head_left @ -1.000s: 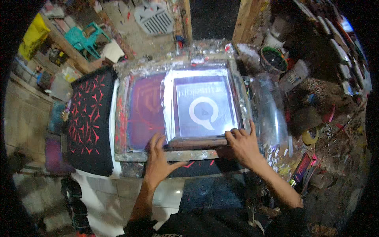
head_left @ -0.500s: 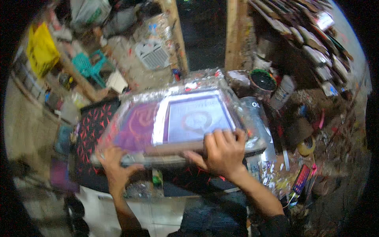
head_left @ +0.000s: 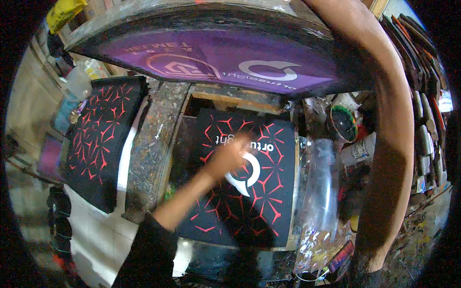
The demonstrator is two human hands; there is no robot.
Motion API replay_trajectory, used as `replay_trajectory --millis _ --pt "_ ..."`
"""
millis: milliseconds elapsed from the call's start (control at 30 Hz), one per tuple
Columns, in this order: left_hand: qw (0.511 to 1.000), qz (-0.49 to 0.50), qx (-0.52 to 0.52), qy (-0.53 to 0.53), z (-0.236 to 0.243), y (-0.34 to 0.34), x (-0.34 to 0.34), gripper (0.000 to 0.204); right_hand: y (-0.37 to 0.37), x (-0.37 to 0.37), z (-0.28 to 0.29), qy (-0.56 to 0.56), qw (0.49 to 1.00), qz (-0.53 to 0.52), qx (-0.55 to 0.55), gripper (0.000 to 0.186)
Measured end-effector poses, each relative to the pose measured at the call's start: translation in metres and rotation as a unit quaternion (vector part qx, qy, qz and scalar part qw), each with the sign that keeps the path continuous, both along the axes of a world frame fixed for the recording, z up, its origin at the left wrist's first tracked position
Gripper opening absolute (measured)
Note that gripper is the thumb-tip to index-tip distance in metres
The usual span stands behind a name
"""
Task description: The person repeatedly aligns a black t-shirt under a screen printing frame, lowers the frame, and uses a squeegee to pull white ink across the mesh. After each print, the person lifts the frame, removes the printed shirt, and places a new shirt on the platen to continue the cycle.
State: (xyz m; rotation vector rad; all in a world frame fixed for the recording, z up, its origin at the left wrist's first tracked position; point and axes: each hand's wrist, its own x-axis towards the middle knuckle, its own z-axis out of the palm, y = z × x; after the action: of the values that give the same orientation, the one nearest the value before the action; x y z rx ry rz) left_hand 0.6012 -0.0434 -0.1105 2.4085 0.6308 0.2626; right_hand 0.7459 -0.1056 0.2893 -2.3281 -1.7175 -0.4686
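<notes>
A black fabric piece [head_left: 273, 206] with red line pattern lies flat on the printing board, bearing a white ring-shaped print [head_left: 256, 168] and white lettering. My left hand [head_left: 228, 158] is over the print, at the ring and lettering; motion smears its fingers, and I cannot tell whether it touches the cloth. Above and beyond, a screen-printing frame [head_left: 216, 50] stands tilted up, its purple mesh underside facing me with matching designs. My right forearm [head_left: 391, 125] reaches up along the right to the frame's top edge; the right hand is out of view.
More black and red fabric pieces [head_left: 98, 139] lie in a stack at left. A paint bucket [head_left: 342, 122] with a green rim and a white container [head_left: 357, 150] stand at right. A phone [head_left: 340, 258] lies lower right. Several flat frames [head_left: 425, 110] lean at the far right.
The frame has swung up from lying low, uncovering the printed black fabric. My left hand has left its edge and come over the fabric. My right hand has gone up out of view.
</notes>
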Motion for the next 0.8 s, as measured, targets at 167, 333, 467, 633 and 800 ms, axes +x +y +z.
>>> replay_trajectory --millis 167,333,467,633,800 --pt "0.944 0.092 0.309 0.071 -0.027 0.185 -0.018 0.064 0.034 0.041 0.002 -0.261 0.937 0.22 0.068 0.053" --pt "0.929 0.128 0.338 0.074 -0.034 0.19 -0.016 0.051 0.034 0.059 0.0 -0.271 0.955 0.12 0.007 0.059" --pt "0.984 0.034 0.08 -0.154 -0.003 0.172 0.004 0.021 0.026 0.042 0.002 -0.019 0.997 -0.043 0.064 0.076" --pt "0.936 0.158 0.055 -0.31 0.057 0.152 -0.066 0.023 0.023 0.027 0.009 0.021 0.994 -0.09 0.061 0.08" --pt "0.738 0.452 0.215 -0.453 0.12 0.099 -0.344 0.014 0.027 0.039 0.007 -0.037 0.995 0.038 0.084 0.077"
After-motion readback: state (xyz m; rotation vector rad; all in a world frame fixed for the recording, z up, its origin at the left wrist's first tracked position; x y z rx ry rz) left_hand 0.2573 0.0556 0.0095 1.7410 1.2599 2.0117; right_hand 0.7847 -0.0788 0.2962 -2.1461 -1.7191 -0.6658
